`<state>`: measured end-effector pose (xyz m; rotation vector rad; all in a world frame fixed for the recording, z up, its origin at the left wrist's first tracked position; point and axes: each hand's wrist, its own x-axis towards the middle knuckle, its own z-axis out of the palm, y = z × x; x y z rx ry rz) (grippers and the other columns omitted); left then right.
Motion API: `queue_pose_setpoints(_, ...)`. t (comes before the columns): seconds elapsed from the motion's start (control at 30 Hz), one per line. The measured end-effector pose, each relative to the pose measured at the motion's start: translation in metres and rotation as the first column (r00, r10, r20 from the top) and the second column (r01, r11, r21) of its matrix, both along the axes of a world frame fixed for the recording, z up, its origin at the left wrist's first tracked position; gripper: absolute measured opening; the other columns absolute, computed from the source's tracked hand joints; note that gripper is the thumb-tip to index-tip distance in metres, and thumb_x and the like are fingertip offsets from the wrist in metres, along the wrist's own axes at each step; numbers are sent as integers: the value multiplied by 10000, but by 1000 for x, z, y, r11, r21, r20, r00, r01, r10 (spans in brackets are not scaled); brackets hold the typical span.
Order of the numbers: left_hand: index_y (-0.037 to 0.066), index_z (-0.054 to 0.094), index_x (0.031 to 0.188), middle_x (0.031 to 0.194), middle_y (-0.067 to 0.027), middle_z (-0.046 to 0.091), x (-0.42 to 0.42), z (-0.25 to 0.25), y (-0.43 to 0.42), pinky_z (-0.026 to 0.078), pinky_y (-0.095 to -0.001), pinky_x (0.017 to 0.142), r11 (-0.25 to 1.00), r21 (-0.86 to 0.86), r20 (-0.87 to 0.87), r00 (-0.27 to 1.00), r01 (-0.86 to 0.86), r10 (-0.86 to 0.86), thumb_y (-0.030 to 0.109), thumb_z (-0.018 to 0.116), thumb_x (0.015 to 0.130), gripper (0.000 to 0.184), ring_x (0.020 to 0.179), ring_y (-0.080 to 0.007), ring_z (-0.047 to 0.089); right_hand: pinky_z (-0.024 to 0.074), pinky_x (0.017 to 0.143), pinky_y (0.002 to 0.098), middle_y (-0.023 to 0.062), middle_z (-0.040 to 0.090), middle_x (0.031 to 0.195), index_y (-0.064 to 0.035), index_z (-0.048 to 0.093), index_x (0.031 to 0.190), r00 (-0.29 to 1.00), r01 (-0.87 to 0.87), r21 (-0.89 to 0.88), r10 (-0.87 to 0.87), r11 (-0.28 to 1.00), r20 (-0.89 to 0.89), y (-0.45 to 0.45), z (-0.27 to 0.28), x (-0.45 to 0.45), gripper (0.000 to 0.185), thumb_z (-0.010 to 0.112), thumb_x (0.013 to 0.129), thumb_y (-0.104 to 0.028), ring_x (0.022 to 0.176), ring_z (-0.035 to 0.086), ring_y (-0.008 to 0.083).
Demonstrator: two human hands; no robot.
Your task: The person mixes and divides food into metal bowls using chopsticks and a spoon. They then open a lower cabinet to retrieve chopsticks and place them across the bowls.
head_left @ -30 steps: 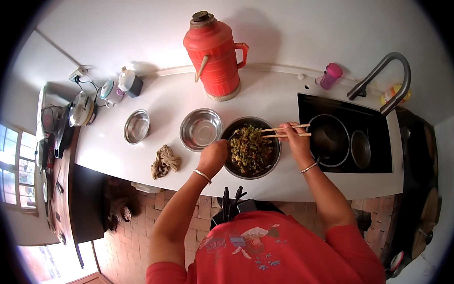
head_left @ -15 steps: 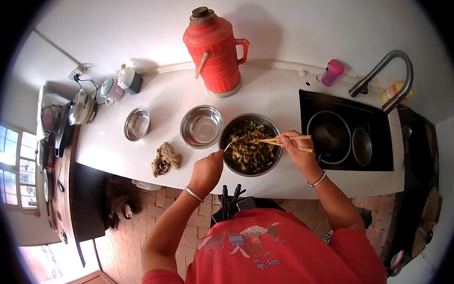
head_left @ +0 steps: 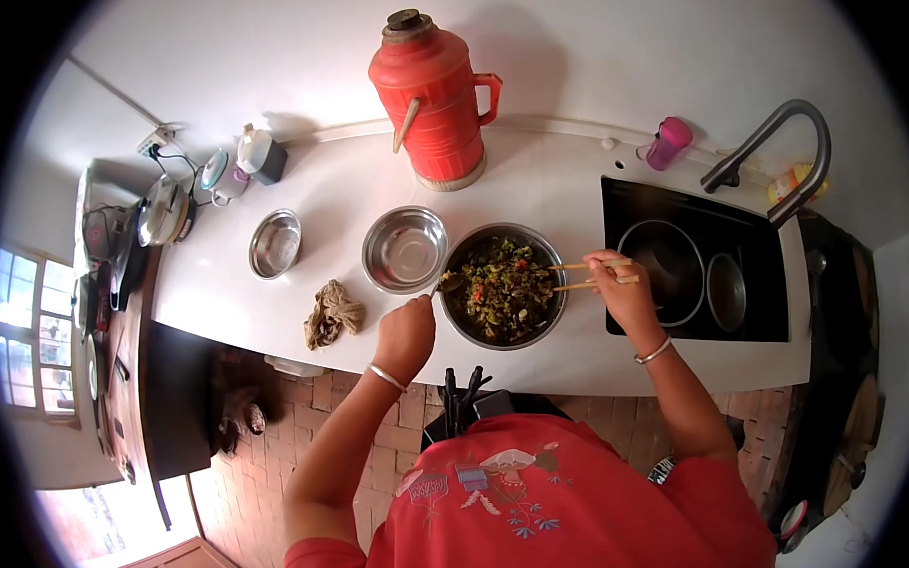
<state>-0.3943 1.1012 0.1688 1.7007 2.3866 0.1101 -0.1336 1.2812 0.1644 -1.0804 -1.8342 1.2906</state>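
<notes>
A metal bowl (head_left: 551,326) of chopped green vegetables (head_left: 503,292) with red and pale bits stands on the counter in front of me. My left hand (head_left: 408,336) is closed round the handle of a spoon (head_left: 451,282), whose head lies over the bowl's left rim. From the right, my right hand (head_left: 620,290) grips a pair of chopsticks (head_left: 572,267). Their tips are spread apart and reach the right side of the vegetables. Just left of the bowl stands a metal basin (head_left: 405,250) with nothing visible in it.
A crumpled brown cloth (head_left: 332,314) and a small metal bowl (head_left: 275,245) are on the left. The red thermos flask (head_left: 428,105) stands behind. To the right, a black sink (head_left: 766,313) holds pans under a curved faucet (head_left: 820,141); a pink cup (head_left: 668,142) is beside it.
My left hand has drawn left and slightly down, bringing the spoon to the bowl's rim. The right hand has moved right, and the chopsticks have parted and pulled back from the bowl's middle.
</notes>
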Motion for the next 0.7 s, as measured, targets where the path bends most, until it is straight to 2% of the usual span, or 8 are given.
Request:
queue_pose_setpoints(0.07, 26, 562, 861, 759, -166, 629, 2, -5, 10, 509, -411, 606, 1000, -13, 2, 1000, -16, 16, 74, 456, 824, 123, 712, -347, 627, 517, 565, 224, 37, 626, 794, 9, 633, 934, 995, 10, -20, -8, 1000, 99, 7, -25, -5, 180, 561, 902, -153, 662, 594, 95)
queue_pose_setpoints(0.13, 26, 586, 827, 773, -179, 636, 6, -16, 20, 513, -420, 636, 998, -68, 10, 1000, 5, -4, 75, 473, 810, 124, 747, -358, 631, 539, 578, 226, 52, 632, 812, 7, 622, 934, 975, 134, -287, -178, 949, -134, 13, -60, -12, 178, 557, 900, -156, 695, 625, 116)
queue_pose_setpoints(0.17, 26, 586, 827, 773, -179, 636, 9, -22, 25, 513, -420, 636, 998, -67, 10, 1000, 4, -3, 75, 473, 810, 124, 747, -358, 631, 539, 578, 226, 52, 632, 812, 7, 622, 934, 975, 133, -285, -177, 949, -135, 12, -74, -17, 178, 557, 900, -156, 695, 625, 116)
queue_pose_setpoints(0.23, 24, 600, 806, 799, -194, 641, 15, -35, 34, 512, -437, 664, 990, -111, 99, 990, -91, 102, 82, 481, 808, 132, 769, -364, 631, 547, 582, 230, 70, 637, 837, 3, 607, 931, 900, 77, -524, -285, 848, -329, 3, -86, -32, 177, 555, 903, -163, 731, 643, 138)
queue_pose_setpoints(0.27, 12, 597, 815, 765, -228, 625, 12, -48, 35, 491, -481, 647, 995, -69, 139, 987, -68, 77, 137, 462, 824, 185, 727, -401, 614, 554, 584, 239, 82, 638, 843, 4, 599, 927, 893, 80, -544, -302, 835, -334, -2, -84, -37, 170, 549, 907, -158, 744, 644, 144)
queue_pose_setpoints(0.43, 14, 582, 797, 725, -222, 617, 20, -31, 41, 487, -484, 634, 999, -21, 143, 988, -49, 51, 132, 466, 827, 169, 712, -403, 609, 552, 602, 238, 69, 638, 840, 12, 602, 929, 903, 70, -443, -246, 894, -353, -8, -63, -44, 168, 535, 917, -142, 745, 642, 137)
queue_pose_setpoints(0.63, 20, 559, 793, 715, -205, 613, 23, -10, 37, 485, -474, 622, 1000, 23, 108, 994, -7, 5, 118, 463, 835, 143, 698, -387, 608, 539, 629, 231, 66, 644, 824, 24, 621, 938, 952, -18, -237, -55, 971, -301, -9, -19, -45, 183, 557, 910, -145, 741, 638, 128)
queue_pose_setpoints(0.7, 20, 554, 808, 716, -198, 612, 24, -3, 33, 484, -470, 620, 1000, 28, 102, 995, 10, -13, 116, 459, 839, 139, 697, -379, 607, 531, 654, 229, 68, 646, 808, 39, 622, 941, 959, -100, -61, 80, 993, -273, -10, -12, -46, 193, 574, 902, -143, 720, 620, 116)
